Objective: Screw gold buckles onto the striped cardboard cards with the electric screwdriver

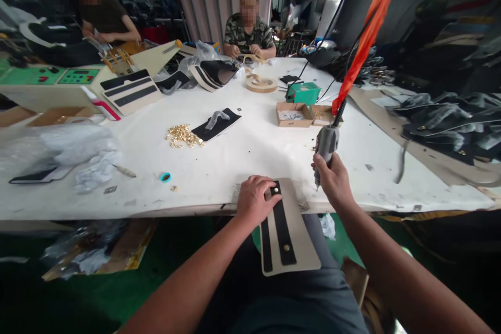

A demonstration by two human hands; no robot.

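My right hand (335,177) is wrapped round a grey electric screwdriver (327,141), which hangs from a cable wound with orange wrapping (364,36). Its bit points down, close above the table. My left hand (255,197) grips the upper left edge of a beige panel (303,240) with black strips, fingers on top near a gold-coloured fastener (276,189). A second gold fastener (287,248) sits on the wider strip, lower down. The panel reaches over the table's front edge, above my lap.
Gold hardware pieces (183,135) lie heaped beside a black piece (217,124). Small cardboard boxes (293,116) and a green box (304,92) stand beyond the screwdriver. Black pieces in plastic (438,120) are stacked right. Two people sit across the table (219,167).
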